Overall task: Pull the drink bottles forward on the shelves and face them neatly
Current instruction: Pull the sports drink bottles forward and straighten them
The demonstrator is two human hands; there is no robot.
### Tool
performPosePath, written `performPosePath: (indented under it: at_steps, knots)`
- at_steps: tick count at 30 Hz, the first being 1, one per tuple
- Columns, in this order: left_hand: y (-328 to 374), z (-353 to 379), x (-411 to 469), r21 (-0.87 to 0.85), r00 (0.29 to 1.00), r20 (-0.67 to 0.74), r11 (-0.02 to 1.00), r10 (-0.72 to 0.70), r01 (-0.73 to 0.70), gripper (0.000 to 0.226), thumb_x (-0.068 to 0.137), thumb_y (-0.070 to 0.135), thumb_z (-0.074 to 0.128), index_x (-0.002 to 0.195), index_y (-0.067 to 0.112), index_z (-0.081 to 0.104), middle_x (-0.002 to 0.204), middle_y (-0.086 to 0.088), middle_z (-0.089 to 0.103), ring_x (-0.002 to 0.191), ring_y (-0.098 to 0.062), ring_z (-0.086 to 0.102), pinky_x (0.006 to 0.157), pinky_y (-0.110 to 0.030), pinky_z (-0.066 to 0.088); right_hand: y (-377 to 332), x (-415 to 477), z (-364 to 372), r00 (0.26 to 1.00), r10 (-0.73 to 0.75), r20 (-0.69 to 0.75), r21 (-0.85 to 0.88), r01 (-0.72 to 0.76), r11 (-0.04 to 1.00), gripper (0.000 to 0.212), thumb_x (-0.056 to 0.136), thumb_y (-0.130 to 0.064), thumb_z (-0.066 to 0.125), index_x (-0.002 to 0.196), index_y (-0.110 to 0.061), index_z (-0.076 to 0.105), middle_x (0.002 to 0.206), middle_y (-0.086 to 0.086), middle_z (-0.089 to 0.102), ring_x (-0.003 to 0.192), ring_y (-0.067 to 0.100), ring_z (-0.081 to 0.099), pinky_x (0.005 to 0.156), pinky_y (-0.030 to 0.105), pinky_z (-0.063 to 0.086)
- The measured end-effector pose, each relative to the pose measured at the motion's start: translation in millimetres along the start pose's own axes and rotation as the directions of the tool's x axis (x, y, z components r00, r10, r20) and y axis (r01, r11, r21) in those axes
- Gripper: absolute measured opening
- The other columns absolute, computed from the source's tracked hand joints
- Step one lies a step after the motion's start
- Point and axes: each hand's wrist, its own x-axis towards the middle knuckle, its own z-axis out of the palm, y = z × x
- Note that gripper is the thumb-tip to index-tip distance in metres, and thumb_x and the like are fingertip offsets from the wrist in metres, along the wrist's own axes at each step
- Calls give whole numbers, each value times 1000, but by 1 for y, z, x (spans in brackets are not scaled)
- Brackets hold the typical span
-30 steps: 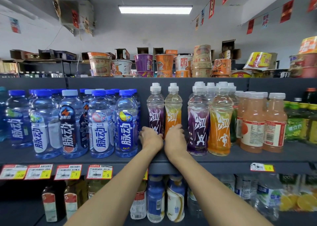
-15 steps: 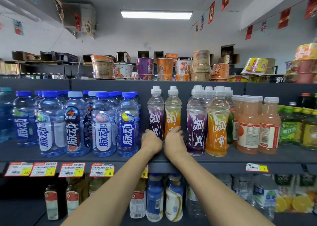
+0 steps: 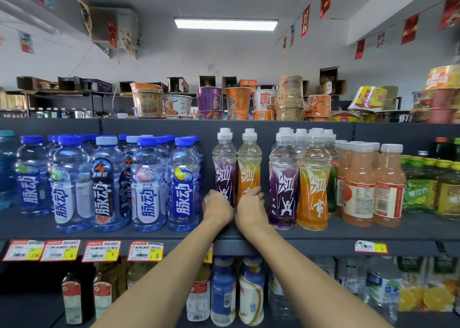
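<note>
My left hand is wrapped around the base of the purple bottle and my right hand grips the base of the orange bottle just beside it; both bottles stand upright, set back from the front edge of the grey shelf, and my wrists cross that edge. There is bare shelf in front of these two, while the front purple bottle and the front orange bottle to their right stand nearer the lip. A narrow gap separates my right hand from that front purple one, and a similar gap lies between my left hand and the blue-capped bottles. The bottles I hold are clear smooth plastic, waisted above the label, with ribbed white caps; the blue-capped ones are rounder, with bulging ridged walls. Price tags hang along the flat shelf edge below
</note>
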Motion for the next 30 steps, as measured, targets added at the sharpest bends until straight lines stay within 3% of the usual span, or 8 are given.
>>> performPosePath:
  at_steps: [4,7,9,14,18,22,26,30]
  knots:
    - [0,-7,-10,-3,999,-10,999,39,-39,44,93,13,63,129,-6,45,132,-24,54,123,-37,54,100,-41,48,-1,-14,-12,997,-71,-21,-3,71,997,71,100,-4,51,152,12,5,153,31,30,136,36,44,106,38,44]
    - [0,-11,-23,13,989,-89,993,117,-116,41,94,9,60,129,-8,45,133,-26,52,126,-36,51,104,-37,40,10,-31,-30,961,-254,-112,-7,254,967,42,95,2,50,135,1,40,117,21,62,104,36,64,75,39,49]
    - [1,-10,-35,-33,975,-145,984,166,-173,39,94,6,57,129,-5,48,132,-25,51,124,-36,50,105,-37,37,26,-43,-42,905,-353,-236,13,366,930,29,97,-4,48,126,-8,51,101,11,68,92,32,66,67,37,47]
    - [11,2,-65,-239,949,-151,922,276,-306,30,95,18,61,122,5,61,120,-13,64,109,-25,60,97,-29,42,81,-54,-60,701,-412,-582,29,524,851,15,94,-19,59,108,-22,63,101,-9,58,88,11,58,63,21,35]
    - [26,19,-79,-333,941,-65,881,333,-334,51,92,36,67,133,7,56,126,-5,64,113,-18,61,100,-26,44,123,-44,-65,732,-168,-661,138,339,931,35,85,-34,70,110,-25,48,104,-8,41,88,15,51,70,32,43]
    - [42,34,-88,-350,934,29,879,355,-324,73,81,50,77,136,12,48,121,7,55,116,-11,55,91,-20,39,147,-37,-74,800,19,-600,205,131,970,70,77,-50,76,128,-15,41,121,6,47,112,27,49,97,42,43]
    - [55,47,-89,-279,933,0,896,360,-346,63,80,42,80,126,9,54,124,-3,62,117,-21,58,95,-29,47,159,-27,-78,940,0,-340,202,72,977,79,85,-58,66,143,-10,43,132,12,52,121,31,52,100,43,45]
    - [57,47,-84,-213,935,-8,913,355,-349,63,85,35,78,133,5,52,128,-9,62,120,-24,57,101,-32,46,166,-20,-87,959,-68,-274,182,121,976,77,86,-59,67,143,-10,47,131,9,56,123,27,52,100,38,42]
